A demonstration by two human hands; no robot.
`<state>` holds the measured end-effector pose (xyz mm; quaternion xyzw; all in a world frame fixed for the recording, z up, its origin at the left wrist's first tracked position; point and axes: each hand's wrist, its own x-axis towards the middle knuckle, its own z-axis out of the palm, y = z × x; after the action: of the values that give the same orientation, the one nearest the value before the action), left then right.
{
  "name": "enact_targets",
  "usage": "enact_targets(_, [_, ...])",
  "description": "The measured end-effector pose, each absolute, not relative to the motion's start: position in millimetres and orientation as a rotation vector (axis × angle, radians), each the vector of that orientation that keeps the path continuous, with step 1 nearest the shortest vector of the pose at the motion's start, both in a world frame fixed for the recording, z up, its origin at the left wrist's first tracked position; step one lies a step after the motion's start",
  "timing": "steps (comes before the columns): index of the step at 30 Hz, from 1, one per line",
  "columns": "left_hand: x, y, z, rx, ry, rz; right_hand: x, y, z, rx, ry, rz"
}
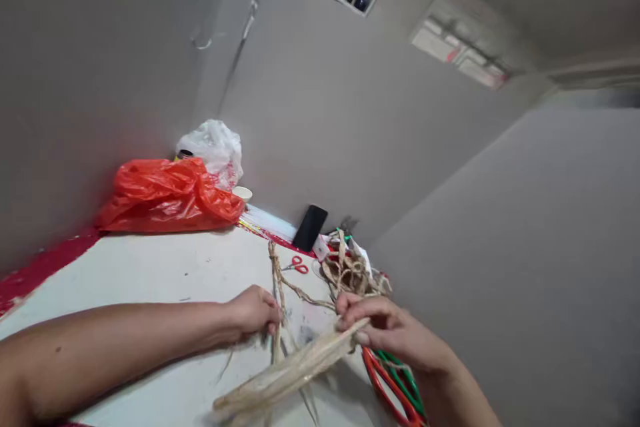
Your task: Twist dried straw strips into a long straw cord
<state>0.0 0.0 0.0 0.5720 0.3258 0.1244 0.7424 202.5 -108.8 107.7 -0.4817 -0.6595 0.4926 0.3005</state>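
Note:
A long, pale dried husk strip (295, 370) is pinched at its upper end by my right hand (390, 333). Its free end slants down to the left over the table and looks slightly blurred. My left hand (255, 310) is closed, its fingertips on a braided cord of dried fibre (277, 273) that lies upright in the view. From this cord a thinner twisted strand (305, 295) runs right, passing behind my right hand. Loose thin fibres hang below my left hand. How firmly the left fingers grip is partly hidden.
Small red-handled scissors (296, 265) lie beyond my hands. Larger red and green handles (393, 383) sit under my right wrist. A tangled fibre heap (353, 270), black phone (310, 228), red plastic bag (170, 197) and white bag (215, 150) line the white table's (165, 273) far edge.

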Motion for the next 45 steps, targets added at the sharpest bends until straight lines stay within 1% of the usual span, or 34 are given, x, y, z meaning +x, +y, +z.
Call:
enact_targets(3, [-1,-3,2,1.275,0.712,0.24,184,-115,102,-1.344,-1.776,1.382])
enact_targets(6, [-1,-6,4,1.283,0.724,0.243,162,-105,84,-1.405,-1.65,1.419])
enact_targets(12, [1,-11,3,1.116,0.752,0.359,131,-75,39,-1.409,-1.302,1.229])
enact_targets(15, [3,-8,1,1.074,0.832,0.395,133,-79,37,-1.337,-1.236,1.38])
enact_targets(17, [3,-7,1,1.089,0.821,0.398,136,-86,41,-1.328,-1.288,1.515])
enact_targets(18, [2,-7,2,1.098,0.798,0.398,137,-89,43,-1.351,-1.339,1.524])
enact_targets(20, [3,-7,3,1.104,0.756,0.411,134,-92,45,-1.459,-1.44,1.396])
enact_targets(23, [5,-8,1,1.119,0.738,0.496,122,-93,40,-1.663,-1.51,1.051])
enact_targets(27, [8,-9,-4,1.169,0.765,0.59,106,-94,33,-1.723,-1.548,0.754])
enact_targets(30, [10,-7,-7,1.156,0.739,0.61,105,-94,33,-1.661,-1.51,0.702])
enact_targets(34, [11,-4,-9,1.136,0.817,0.607,124,-92,39,-1.616,-1.327,0.83])
enact_targets(39, [12,-2,-11,1.17,0.858,0.611,146,-93,49,-1.755,-1.258,0.668])
enact_targets(40, [12,-3,-11,1.174,0.859,0.609,145,-93,50,-1.787,-1.285,0.724])
enact_targets(43, [11,-3,-11,1.195,0.861,0.603,136,-95,54,-1.805,-1.396,1.072])
enact_targets(45, [10,-3,-11,1.218,0.864,0.607,126,-95,53,-1.789,-1.417,1.222])
